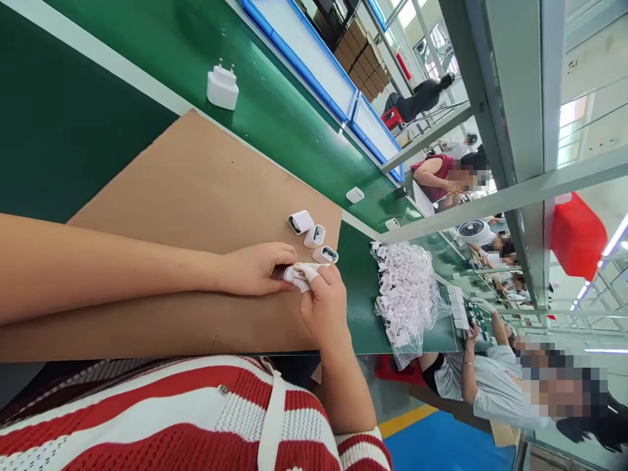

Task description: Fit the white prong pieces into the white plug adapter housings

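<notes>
Over the brown cardboard sheet (196,190), my left hand (252,268) is closed on a white plastic charger housing (293,277). From the other side my right hand (326,301), with white covers on its fingertips, grips the same housing. The fingers hide most of the piece. Just beyond my hands sit three white charger housings (300,222), (314,236), (325,254), with green circuit boards showing in their open ends. At the far side of the bench stands a white charger (222,88), its two pins pointing up.
To the right lies a clear plastic bag (405,294) full of small white parts. White pieces (355,195) rest on the green bench (294,144). Blue-rimmed trays (314,52) line its far side. A co-worker (495,386) handles parts at the right, beneath a metal frame (510,190).
</notes>
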Motion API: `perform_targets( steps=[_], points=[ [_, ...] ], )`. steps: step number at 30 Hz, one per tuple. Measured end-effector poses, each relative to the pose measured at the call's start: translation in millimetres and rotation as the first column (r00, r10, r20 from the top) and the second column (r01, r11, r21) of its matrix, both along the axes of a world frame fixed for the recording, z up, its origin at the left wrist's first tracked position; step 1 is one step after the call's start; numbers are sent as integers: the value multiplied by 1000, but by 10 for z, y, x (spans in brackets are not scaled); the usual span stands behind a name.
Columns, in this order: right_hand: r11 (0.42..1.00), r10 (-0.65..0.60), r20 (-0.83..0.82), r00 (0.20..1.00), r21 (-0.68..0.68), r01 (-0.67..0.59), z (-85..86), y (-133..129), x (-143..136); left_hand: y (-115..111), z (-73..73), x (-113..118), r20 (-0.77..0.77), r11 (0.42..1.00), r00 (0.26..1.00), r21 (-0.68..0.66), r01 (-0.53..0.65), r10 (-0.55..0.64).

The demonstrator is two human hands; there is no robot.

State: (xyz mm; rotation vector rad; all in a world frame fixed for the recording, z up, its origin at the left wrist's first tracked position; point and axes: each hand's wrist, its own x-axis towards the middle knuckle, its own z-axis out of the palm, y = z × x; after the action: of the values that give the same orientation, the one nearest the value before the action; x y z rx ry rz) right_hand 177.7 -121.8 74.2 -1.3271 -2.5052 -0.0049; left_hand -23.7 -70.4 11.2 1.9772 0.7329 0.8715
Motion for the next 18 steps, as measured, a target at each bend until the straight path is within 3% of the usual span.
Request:
perform_targets(
  steps=[7, 12, 18],
  points=[
    [1000, -4, -37, 999, -5, 4, 66, 18, 6, 9, 32, -7, -32, 999, 999, -18, 32, -32],
    [998, -14, 28, 1000, -55, 16, 18, 69, -5, 12, -1, -3, 26, 1000, 999, -4, 19, -19],
    [998, -58, 100, 993, -20, 60, 14, 56, -60, 21, -43, 1, 29, 1000, 1000, 18, -6, 5]
  ],
)
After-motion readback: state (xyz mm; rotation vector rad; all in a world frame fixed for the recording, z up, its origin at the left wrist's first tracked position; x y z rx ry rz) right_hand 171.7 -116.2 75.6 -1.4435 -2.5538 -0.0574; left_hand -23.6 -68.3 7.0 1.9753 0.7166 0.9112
